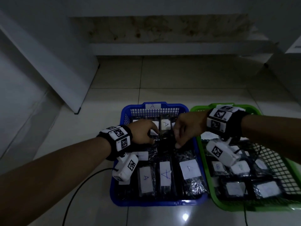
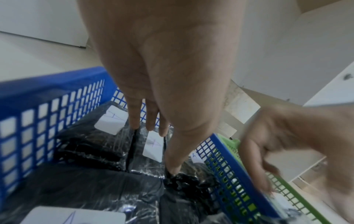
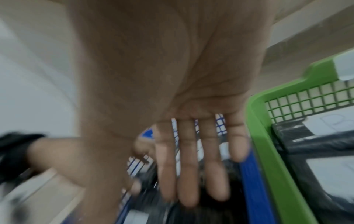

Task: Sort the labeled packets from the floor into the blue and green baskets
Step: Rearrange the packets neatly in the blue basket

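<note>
The blue basket (image 1: 156,202), tagged A, holds several black wrapped packets with white A labels. To its right the green basket (image 1: 216,198) holds packets with B labels. My left hand (image 1: 154,136) reaches into the far half of the blue basket. In the left wrist view my left hand (image 2: 161,149) pinches one A packet (image 2: 151,151) lengthwise, fingertips (image 2: 150,128) at its far end and thumb dug into the wrap at the near end. My right hand (image 1: 177,139) hovers beside it over the same basket, holding nothing. Seen from the right wrist, my right hand (image 3: 172,181) has straight fingers and is blurred.
The baskets touch side by side on a pale tiled floor (image 1: 162,75). A black cable (image 1: 78,193) runs over the floor left of the blue basket. A white panel (image 1: 65,70) leans at the left, and a low step (image 1: 162,48) crosses the back.
</note>
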